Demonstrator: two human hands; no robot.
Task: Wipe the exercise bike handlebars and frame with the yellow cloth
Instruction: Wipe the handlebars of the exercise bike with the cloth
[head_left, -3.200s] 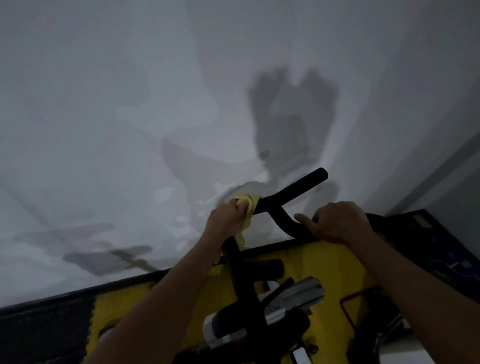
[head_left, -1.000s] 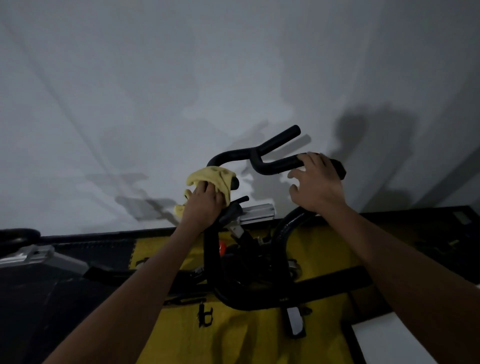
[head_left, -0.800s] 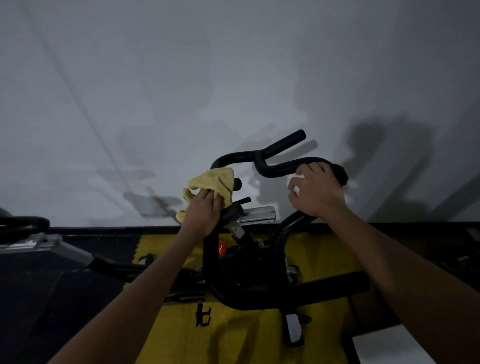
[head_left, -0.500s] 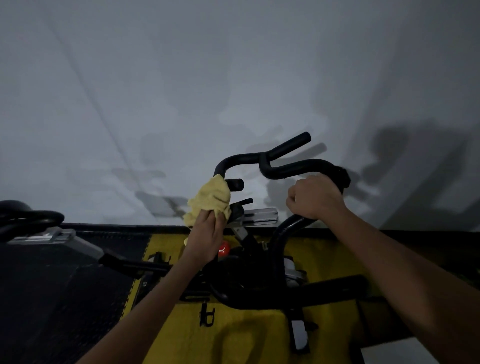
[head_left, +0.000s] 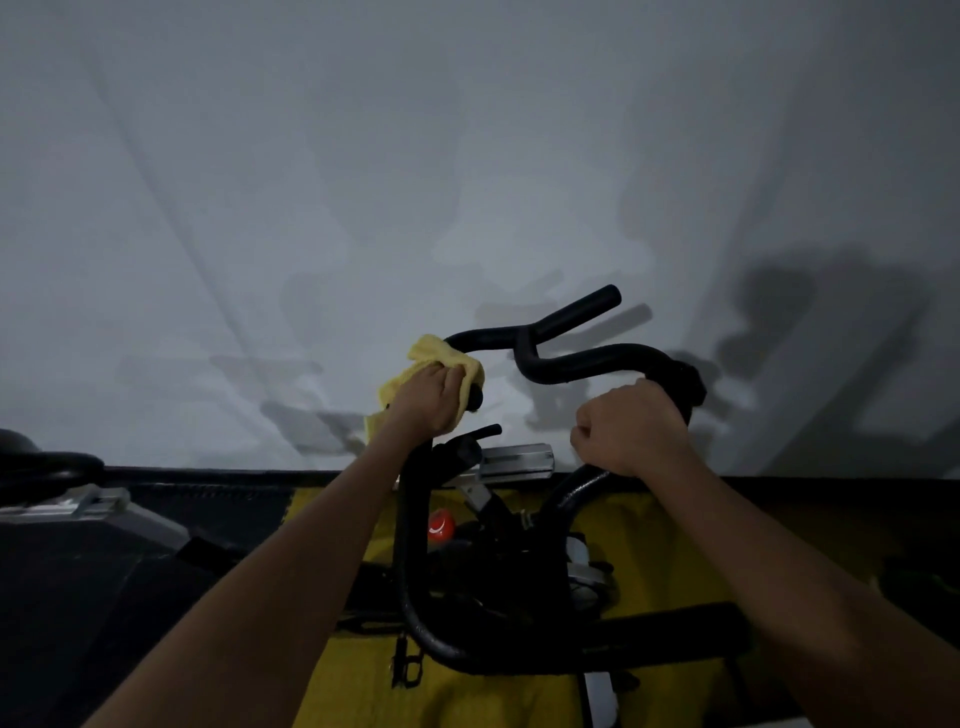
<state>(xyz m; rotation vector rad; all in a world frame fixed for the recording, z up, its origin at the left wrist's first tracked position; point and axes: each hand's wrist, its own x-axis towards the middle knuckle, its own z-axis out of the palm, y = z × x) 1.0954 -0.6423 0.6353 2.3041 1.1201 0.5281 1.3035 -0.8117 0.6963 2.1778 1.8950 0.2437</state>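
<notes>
Both hands are clenching: I'm gripping the yellow cloth (head_left: 435, 375) around the left handlebar bend with my left hand (head_left: 427, 400), bar running down-near from it, while my right hand (head_left: 629, 427) is grasping the right handlebar (head_left: 597, 358).

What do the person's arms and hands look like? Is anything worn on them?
Both forearms are bare, with no sleeve in view. The left hand and right hand wear no gloves. No watch, ring or band shows, though the light is dim.
</notes>
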